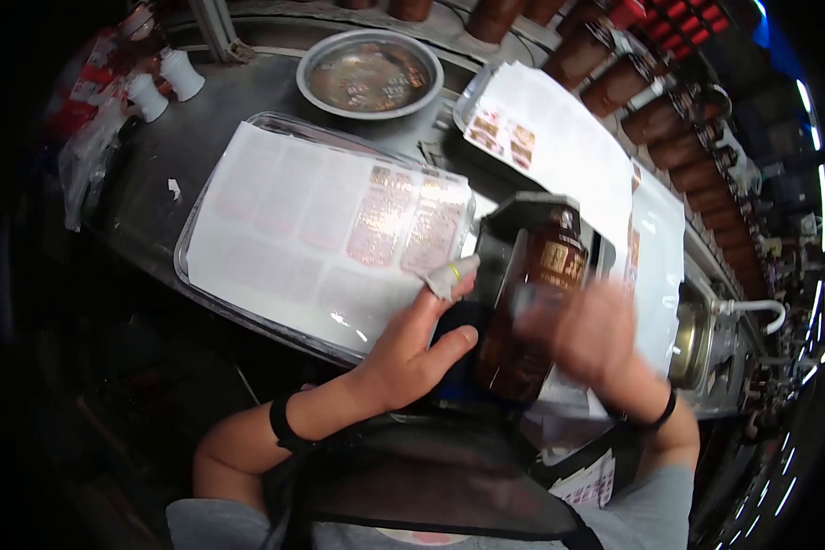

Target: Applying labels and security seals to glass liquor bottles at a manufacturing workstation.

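A dark brown bottle (509,357) with gold print on its label lies tilted in front of me, its neck pointing away. My right hand (591,330) is at the bottle's right side, over its label area. Motion smears its fingers, so their grip does not show. Left of the bottle is my left hand (412,353), thumb and index finger apart, holding nothing. A pale wrap with a yellow band covers its index fingertip. Just beyond that hand, a sheet of labels (275,215) lies on a metal tray (185,240); two brownish labels show wet and shiny.
A metal bowl (308,84) of liquid stands behind the tray. More label sheets (559,119) lie on a second tray at the back right. Brown bottles (628,87) line the back and right. At far right is a sink with a white faucet (752,307). White cups (183,75) stand at back left.
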Demonstrator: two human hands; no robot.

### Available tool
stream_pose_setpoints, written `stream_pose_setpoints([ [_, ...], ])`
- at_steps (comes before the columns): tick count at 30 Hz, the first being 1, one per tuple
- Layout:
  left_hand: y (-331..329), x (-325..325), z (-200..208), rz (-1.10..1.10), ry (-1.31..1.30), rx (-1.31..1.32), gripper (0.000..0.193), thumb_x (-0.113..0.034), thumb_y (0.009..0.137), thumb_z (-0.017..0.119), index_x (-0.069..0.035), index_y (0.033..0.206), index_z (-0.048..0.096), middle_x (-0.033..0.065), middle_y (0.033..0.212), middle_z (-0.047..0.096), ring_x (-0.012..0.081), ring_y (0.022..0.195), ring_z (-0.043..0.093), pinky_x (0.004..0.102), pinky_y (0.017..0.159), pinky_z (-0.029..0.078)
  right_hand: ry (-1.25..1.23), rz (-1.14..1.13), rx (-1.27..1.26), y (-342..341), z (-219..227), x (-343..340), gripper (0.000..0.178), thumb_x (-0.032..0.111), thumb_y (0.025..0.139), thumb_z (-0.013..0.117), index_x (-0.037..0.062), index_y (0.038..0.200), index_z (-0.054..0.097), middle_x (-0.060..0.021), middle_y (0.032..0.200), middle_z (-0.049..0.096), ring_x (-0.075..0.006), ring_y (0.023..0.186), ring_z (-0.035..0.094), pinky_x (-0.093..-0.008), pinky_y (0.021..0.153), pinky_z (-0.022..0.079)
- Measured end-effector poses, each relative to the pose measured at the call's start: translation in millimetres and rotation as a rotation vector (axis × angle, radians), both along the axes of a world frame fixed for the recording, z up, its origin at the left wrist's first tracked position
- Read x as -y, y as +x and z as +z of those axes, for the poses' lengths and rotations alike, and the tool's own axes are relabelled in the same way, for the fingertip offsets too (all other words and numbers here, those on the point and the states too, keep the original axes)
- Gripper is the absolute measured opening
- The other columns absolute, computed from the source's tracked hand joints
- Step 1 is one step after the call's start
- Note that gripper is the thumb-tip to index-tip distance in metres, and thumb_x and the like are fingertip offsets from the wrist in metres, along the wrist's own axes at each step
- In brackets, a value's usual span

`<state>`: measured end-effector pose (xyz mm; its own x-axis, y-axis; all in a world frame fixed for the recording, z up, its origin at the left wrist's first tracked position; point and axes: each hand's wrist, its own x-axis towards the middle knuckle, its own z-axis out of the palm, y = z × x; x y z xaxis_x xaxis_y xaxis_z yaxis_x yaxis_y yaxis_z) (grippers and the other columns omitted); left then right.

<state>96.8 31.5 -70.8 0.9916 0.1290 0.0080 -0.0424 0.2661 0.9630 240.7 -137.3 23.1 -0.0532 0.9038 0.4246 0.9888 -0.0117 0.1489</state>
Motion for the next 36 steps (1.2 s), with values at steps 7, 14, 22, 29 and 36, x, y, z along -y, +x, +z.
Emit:
stream_pose_setpoints([
  [7, 12, 7, 6, -0.088, 0.209, 0.119, 0.07, -0.019, 0.095, 0.064, 0.0, 0.152, 0.029, 0.0191, 0.151, 0.042, 0.0306, 0.137, 0.045, 0.0375, 0.113, 0.034, 0.329, -0.259, -0.687, 18, 4, -4, 0.019, -0.003, 0.074, 0.074, 0.0061, 0.089, 0.068, -0.0033, 0.071, 0.059, -0.0216, 0.059, 0.056, -0.0331, 0.051, 0.045],
  [14, 11, 12, 10, -0.098, 0.452, 0.176, 0.078, -0.02, 0.092, 0.068, -0.001, 0.155, 0.026, 0.0192, 0.155, 0.037, 0.0301, 0.144, 0.035, 0.0365, 0.116, 0.028, 0.195, 0.367, -0.415, -26, -16, 46, 0.029, 0.011, 0.064, 0.086, 0.0101, 0.087, 0.068, -0.0024, 0.074, 0.062, -0.0157, 0.059, 0.054, -0.0307, 0.051, 0.041],
  [22, 12, 16, 3, -0.128, 0.384, 0.141, 0.079, -0.019, 0.092, 0.068, 0.0, 0.155, 0.024, 0.0197, 0.158, 0.032, 0.0325, 0.147, 0.031, 0.0377, 0.118, 0.025, 0.461, -0.185, -0.248, 0, -36, 44, 0.021, 0.001, 0.077, 0.078, 0.0042, 0.094, 0.065, -0.0028, 0.073, 0.059, -0.0169, 0.062, 0.056, -0.0299, 0.055, 0.046],
  [29, 10, 21, 4, -0.101, 0.349, 0.124, 0.074, -0.021, 0.093, 0.066, 0.0, 0.153, 0.029, 0.0189, 0.156, 0.037, 0.0328, 0.145, 0.034, 0.039, 0.119, 0.023, 0.432, -0.211, -0.768, -28, -63, 91, 0.029, -0.006, 0.069, 0.073, 0.0042, 0.095, 0.067, -0.0078, 0.076, 0.061, -0.0249, 0.063, 0.059, -0.0343, 0.054, 0.045],
  [36, -7, 16, 11, -0.125, 0.664, 0.218, 0.051, -0.037, 0.098, 0.059, -0.005, 0.138, 0.057, 0.0275, 0.154, 0.034, 0.0411, 0.144, 0.033, 0.0526, 0.118, 0.02, 0.335, 0.042, -0.651, -44, -41, 77, 0.023, 0.009, 0.076, 0.079, 0.0022, 0.095, 0.068, -0.0056, 0.077, 0.065, -0.0142, 0.066, 0.062, -0.0308, 0.058, 0.049],
])
